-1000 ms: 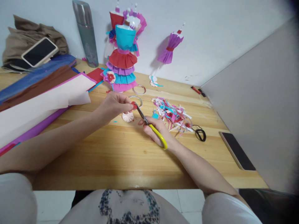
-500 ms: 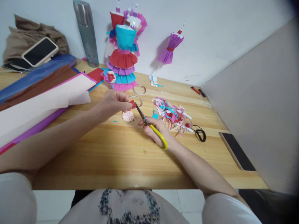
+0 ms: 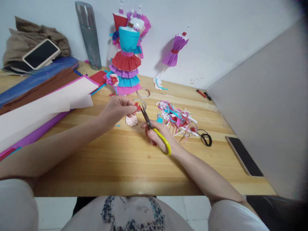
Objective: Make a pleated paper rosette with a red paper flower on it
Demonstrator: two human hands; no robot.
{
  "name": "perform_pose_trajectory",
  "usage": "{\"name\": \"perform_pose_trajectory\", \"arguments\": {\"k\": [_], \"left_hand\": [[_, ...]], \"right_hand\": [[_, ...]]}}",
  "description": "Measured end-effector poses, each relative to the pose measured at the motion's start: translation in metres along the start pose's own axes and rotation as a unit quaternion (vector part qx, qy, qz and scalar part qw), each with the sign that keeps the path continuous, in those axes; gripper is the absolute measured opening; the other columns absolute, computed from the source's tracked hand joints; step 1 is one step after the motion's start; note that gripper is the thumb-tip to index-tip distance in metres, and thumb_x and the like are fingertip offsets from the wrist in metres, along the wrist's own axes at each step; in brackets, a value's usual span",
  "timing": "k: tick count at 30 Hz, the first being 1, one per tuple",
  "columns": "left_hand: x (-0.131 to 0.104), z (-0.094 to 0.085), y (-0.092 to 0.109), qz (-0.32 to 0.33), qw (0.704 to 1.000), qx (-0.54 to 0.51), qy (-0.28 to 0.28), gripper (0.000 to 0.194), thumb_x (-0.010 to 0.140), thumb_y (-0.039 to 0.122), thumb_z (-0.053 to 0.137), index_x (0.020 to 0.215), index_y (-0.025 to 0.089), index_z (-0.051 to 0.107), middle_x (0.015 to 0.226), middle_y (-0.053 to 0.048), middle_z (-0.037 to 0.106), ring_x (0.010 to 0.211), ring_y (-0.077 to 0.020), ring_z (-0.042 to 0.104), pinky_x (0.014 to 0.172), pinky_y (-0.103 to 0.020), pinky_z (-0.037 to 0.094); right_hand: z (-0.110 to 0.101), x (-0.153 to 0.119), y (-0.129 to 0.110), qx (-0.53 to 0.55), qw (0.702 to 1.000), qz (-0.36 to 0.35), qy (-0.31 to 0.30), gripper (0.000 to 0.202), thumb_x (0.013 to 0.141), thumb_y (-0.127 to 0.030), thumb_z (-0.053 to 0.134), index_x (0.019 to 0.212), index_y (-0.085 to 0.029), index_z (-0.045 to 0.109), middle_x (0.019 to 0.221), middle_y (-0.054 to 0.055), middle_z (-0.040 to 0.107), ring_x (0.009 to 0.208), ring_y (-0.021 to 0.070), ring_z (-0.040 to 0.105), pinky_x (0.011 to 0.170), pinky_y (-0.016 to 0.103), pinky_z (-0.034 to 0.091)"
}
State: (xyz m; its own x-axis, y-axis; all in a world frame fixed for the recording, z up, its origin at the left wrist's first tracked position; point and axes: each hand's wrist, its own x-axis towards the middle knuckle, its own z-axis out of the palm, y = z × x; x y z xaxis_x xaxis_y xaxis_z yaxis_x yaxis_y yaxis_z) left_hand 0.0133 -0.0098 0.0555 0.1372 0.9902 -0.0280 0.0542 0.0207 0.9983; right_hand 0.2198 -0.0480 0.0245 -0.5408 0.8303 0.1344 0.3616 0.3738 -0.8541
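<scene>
Right now my left hand (image 3: 120, 107) pinches the red piece (image 3: 138, 106) at its fingertips, and my right hand (image 3: 160, 133) is closed around the scissors (image 3: 147, 119), blades slightly apart and pointing at it. Whether they touch it, I cannot tell. Just below my left fingertips lies the rosette (image 3: 131, 121); the rings (image 3: 143, 92) sit beyond them, the nearer partly behind the red piece. Past my right hand the scraps (image 3: 176, 117) spread over the table (image 3: 134, 163), with the cord (image 3: 207, 140) further right. The paper (image 3: 48, 102) fills the space left of my left hand, and the tiered dress (image 3: 129, 40) stands beyond that hand.

I count 1 pair of scissors, 1 rosette, 2 rings and 2 phones (image 3: 244, 156), 1 far to each side of my hands.

My fingertips cover part of the red piece, the tiered dress hides much of the figures behind it, the paper is cut off at the left, and the scraps are too tangled to count.
</scene>
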Motion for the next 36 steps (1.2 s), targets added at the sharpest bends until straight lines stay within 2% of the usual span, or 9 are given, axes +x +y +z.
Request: {"name": "perform_pose_trajectory", "arguments": {"k": [5, 9, 23, 36], "left_hand": [[-0.004, 0.007, -0.005, -0.023, 0.998, -0.056, 0.019, 0.018, 0.064, 0.030, 0.070, 0.058, 0.014, 0.064, 0.057, -0.002, 0.064, 0.053, -0.0107, 0.056, 0.057, -0.024, 0.046], [-0.007, 0.010, -0.006, -0.016, 0.996, -0.079, 0.025, 0.019, 0.065, 0.029, 0.070, 0.057, 0.014, 0.063, 0.057, -0.002, 0.064, 0.053, -0.0102, 0.055, 0.055, -0.024, 0.044], [-0.010, 0.014, -0.007, -0.017, 0.996, -0.079, 0.047, 0.019, 0.068, 0.029, 0.068, 0.057, 0.015, 0.063, 0.057, -0.002, 0.064, 0.053, -0.0098, 0.055, 0.055, -0.024, 0.044], [-0.009, 0.013, -0.009, -0.014, 0.996, -0.080, 0.049, 0.019, 0.069, 0.028, 0.069, 0.057, 0.015, 0.063, 0.057, -0.002, 0.064, 0.053, -0.0101, 0.055, 0.056, -0.025, 0.045]], "right_hand": [[0.004, 0.002, -0.002, -0.020, 1.000, 0.005, 0.017, 0.041, 0.091, -0.055, 0.047, 0.093, -0.016, 0.059, 0.060, -0.002, 0.049, 0.055, 0.0124, 0.048, 0.053, 0.024, 0.038], [0.006, 0.002, -0.002, -0.021, 0.999, 0.012, 0.029, 0.040, 0.090, -0.055, 0.047, 0.092, -0.016, 0.059, 0.060, -0.001, 0.049, 0.056, 0.0129, 0.049, 0.053, 0.024, 0.038], [0.007, 0.003, -0.001, -0.024, 0.999, 0.021, 0.032, 0.037, 0.091, -0.052, 0.048, 0.090, -0.017, 0.058, 0.060, -0.002, 0.048, 0.054, 0.0120, 0.049, 0.051, 0.023, 0.038], [0.009, 0.002, -0.002, -0.018, 0.999, 0.037, 0.036, 0.040, 0.090, -0.056, 0.048, 0.087, -0.018, 0.058, 0.057, -0.002, 0.047, 0.051, 0.0115, 0.048, 0.048, 0.023, 0.036]]}}
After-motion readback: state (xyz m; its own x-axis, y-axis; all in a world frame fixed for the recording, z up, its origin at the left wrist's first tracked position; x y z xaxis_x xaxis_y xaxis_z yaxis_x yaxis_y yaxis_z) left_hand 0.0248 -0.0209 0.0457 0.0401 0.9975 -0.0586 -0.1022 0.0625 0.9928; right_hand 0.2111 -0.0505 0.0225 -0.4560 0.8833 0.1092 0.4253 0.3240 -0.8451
